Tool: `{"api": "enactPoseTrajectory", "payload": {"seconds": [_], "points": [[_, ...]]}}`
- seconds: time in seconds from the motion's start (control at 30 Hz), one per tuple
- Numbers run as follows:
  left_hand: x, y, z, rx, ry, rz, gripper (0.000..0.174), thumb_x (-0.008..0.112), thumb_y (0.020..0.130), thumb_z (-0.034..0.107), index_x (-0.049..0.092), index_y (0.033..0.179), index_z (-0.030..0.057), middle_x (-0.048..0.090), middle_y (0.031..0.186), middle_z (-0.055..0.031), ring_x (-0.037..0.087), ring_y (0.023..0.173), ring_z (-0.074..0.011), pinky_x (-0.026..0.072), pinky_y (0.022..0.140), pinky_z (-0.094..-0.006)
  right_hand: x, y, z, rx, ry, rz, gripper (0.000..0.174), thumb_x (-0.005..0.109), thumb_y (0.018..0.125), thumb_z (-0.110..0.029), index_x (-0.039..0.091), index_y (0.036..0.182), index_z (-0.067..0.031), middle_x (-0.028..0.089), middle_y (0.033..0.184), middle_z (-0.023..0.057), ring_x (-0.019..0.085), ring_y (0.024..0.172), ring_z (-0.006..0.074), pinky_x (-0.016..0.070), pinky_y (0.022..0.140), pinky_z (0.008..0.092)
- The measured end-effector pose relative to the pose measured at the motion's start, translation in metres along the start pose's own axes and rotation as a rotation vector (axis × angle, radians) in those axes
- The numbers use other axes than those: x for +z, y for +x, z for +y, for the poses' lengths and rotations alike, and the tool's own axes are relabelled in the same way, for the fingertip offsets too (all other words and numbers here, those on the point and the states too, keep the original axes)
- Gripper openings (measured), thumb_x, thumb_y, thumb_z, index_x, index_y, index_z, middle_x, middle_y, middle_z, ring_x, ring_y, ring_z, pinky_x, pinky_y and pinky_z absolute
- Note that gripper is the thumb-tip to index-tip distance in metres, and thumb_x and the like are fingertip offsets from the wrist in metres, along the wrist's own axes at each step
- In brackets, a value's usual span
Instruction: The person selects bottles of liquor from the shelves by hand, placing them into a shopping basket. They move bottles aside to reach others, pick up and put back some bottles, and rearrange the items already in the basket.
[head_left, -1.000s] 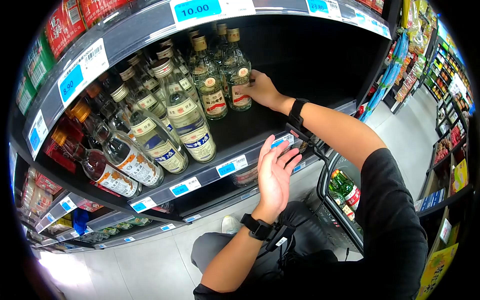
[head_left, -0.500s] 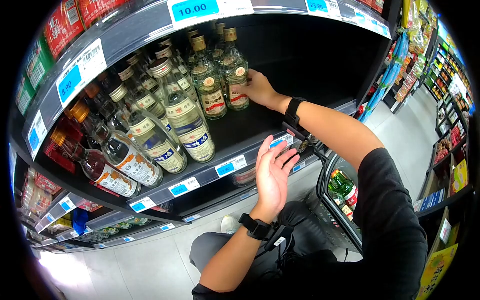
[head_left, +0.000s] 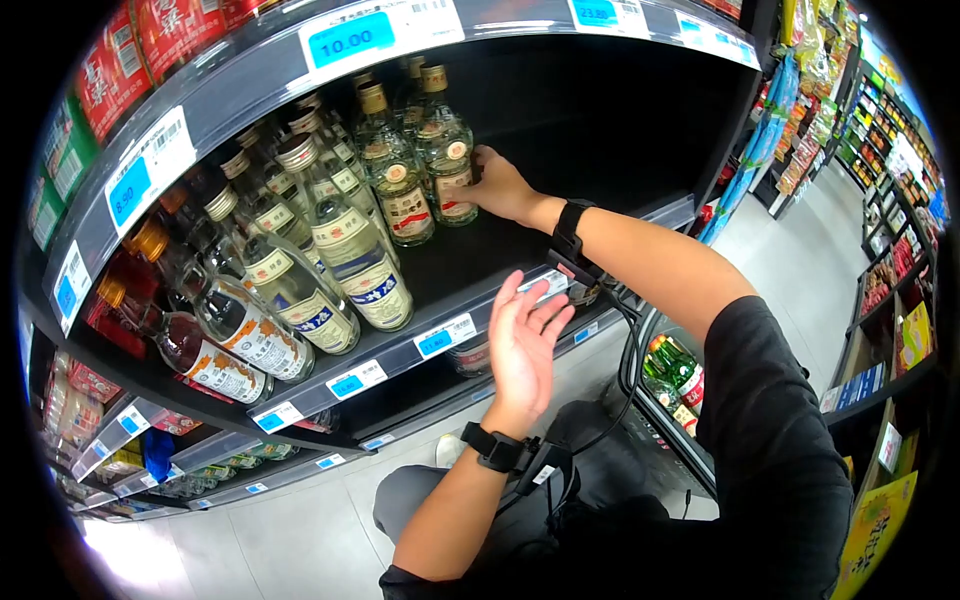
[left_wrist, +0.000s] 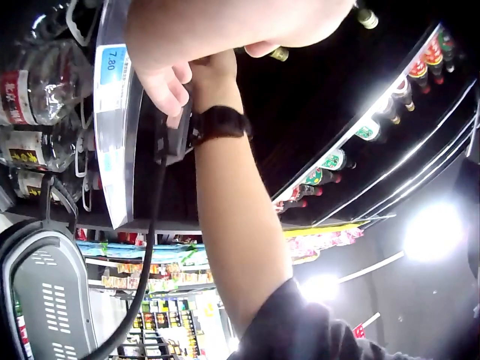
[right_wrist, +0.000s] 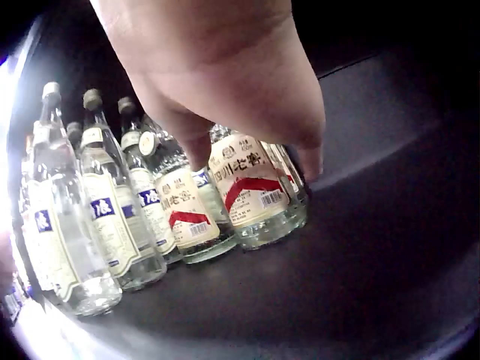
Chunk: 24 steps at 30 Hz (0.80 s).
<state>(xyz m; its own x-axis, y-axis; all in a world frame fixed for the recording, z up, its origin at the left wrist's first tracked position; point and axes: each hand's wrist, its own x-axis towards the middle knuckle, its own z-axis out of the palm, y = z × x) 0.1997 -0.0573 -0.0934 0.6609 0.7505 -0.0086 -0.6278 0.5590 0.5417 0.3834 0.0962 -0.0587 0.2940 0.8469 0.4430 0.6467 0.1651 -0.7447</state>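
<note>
My right hand holds a clear glass liquor bottle with a gold cap, thumb on one side and fingers on the other. It stands upright on the black shelf, at the right end of the bottles. In the right wrist view its cream label with a red band shows below my hand, which hides the neck. A matching bottle stands just left of it, with more behind. My left hand is held before the shelf's front edge, palm up, fingers loosely spread and holding nothing.
Left of them stand taller clear bottles with blue-and-cream labels and orange-capped bottles. Price tags line the shelf edge; another shelf edge hangs overhead. A dark basket holding green bottles stands at the lower right.
The head view has shifted, so shelf and bottles appear further left. My right hand stays on the same bottle, which keeps its place beside its neighbour; my left hand keeps its pose.
</note>
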Motion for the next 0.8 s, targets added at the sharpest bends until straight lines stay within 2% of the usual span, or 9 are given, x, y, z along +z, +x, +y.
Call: {"api": "enactPoseTrajectory", "payload": {"seconds": [0.13,0.2,0.27,0.4,0.5,0.53,0.6,0.73,0.8], "points": [[-0.002,0.0,0.008,0.05,0.026,-0.033,0.054,0.051,0.096,0.036,0.043,0.139,0.0038,0.053,0.129,-0.0172,0.055,0.114,-0.0317,0.0437,0.104,-0.0477,-0.045,-0.056,-0.03,0.14,0.008,-0.016,0.076,0.079,0.082,-0.029,0.042,0.137,0.0072,0.057,0.127,0.0218,0.061,0.111,0.0271,0.0504,0.093,0.0344],[0.001,-0.003,0.016,0.096,0.083,-0.095,0.052,0.048,0.097,0.037,0.047,0.136,0.0019,0.053,0.13,-0.0152,0.055,0.115,-0.0295,0.0444,0.102,-0.0466,-0.085,-0.113,-0.048,0.048,0.041,-0.119,0.057,0.073,0.088,-0.025,0.05,0.132,0.0025,0.062,0.118,0.0177,0.064,0.104,0.0233,0.0521,0.087,0.0328],[0.014,-0.014,0.028,0.131,0.161,-0.161,0.053,0.044,0.098,0.036,0.049,0.134,-0.0035,0.055,0.13,-0.0167,0.056,0.113,-0.0291,0.0447,0.101,-0.0445,-0.131,-0.178,-0.067,-0.078,-0.217,-0.204,0.042,0.071,0.089,-0.022,0.058,0.122,0.0,0.065,0.11,0.0147,0.065,0.101,0.0239,0.0525,0.084,0.0344],[0.032,-0.057,0.049,0.213,0.315,-0.502,0.056,0.037,0.098,0.038,0.057,0.119,-0.0109,0.056,0.126,-0.0259,0.056,0.116,-0.0391,0.0423,0.102,-0.0476,-0.194,-0.333,-0.087,0.069,-0.651,-0.296,0.038,0.067,0.088,-0.035,0.064,0.109,-0.0036,0.065,0.097,0.0159,0.064,0.094,0.0351,0.0518,0.084,0.0427],[0.049,-0.093,0.054,0.273,0.337,-0.752,0.046,0.04,0.097,0.043,0.066,0.105,0.0057,0.058,0.109,-0.0188,0.053,0.106,-0.0369,0.0413,0.089,-0.0522,-0.201,-0.443,-0.09,0.298,-0.804,-0.334,0.05,0.068,0.086,-0.044,0.062,0.113,-0.0028,0.064,0.105,0.0142,0.062,0.097,0.0344,0.0498,0.087,0.0437],[0.05,-0.103,0.063,0.026,0.186,-0.89,0.042,0.043,0.095,0.047,0.068,0.104,0.0139,0.053,0.121,-0.0136,0.042,0.118,-0.0341,0.0292,0.105,-0.0513,-0.198,-0.47,-0.094,0.368,-0.816,-0.34,0.054,0.068,0.085,-0.046,0.061,0.115,-0.0023,0.063,0.109,0.0139,0.061,0.1,0.034,0.049,0.088,0.0436],[0.077,-0.123,0.066,0.027,0.18,-0.733,0.037,0.047,0.097,0.042,0.07,0.099,0.0126,0.056,0.12,-0.0138,0.047,0.115,-0.0345,0.038,0.101,-0.0526,-0.188,-0.512,-0.093,0.38,-0.886,-0.288,0.062,0.07,0.082,-0.049,0.056,0.123,-0.0037,0.061,0.108,0.0124,0.059,0.101,0.0305,0.0485,0.087,0.0428],[0.081,-0.109,0.079,-0.393,0.174,-1.029,0.032,0.073,0.086,0.036,0.067,0.117,0.0329,0.055,0.12,-0.0034,0.053,0.112,-0.0177,0.0411,0.099,-0.045,-0.176,-0.55,-0.087,0.519,-0.84,-0.311,0.06,0.07,0.084,-0.041,0.053,0.129,-0.0055,0.059,0.104,0.009,0.057,0.096,0.0277,0.0464,0.087,0.0399],[0.075,-0.104,0.088,-0.458,0.15,-1.022,0.03,0.073,0.086,0.035,0.068,0.116,0.0326,0.055,0.119,-0.0029,0.053,0.111,-0.0169,0.0412,0.099,-0.0441,-0.171,-0.559,-0.079,0.492,-0.958,-0.289,0.057,0.068,0.086,-0.034,0.05,0.133,-0.0067,0.056,0.101,0.0068,0.054,0.093,0.0255,0.0433,0.091,0.0388]]}}
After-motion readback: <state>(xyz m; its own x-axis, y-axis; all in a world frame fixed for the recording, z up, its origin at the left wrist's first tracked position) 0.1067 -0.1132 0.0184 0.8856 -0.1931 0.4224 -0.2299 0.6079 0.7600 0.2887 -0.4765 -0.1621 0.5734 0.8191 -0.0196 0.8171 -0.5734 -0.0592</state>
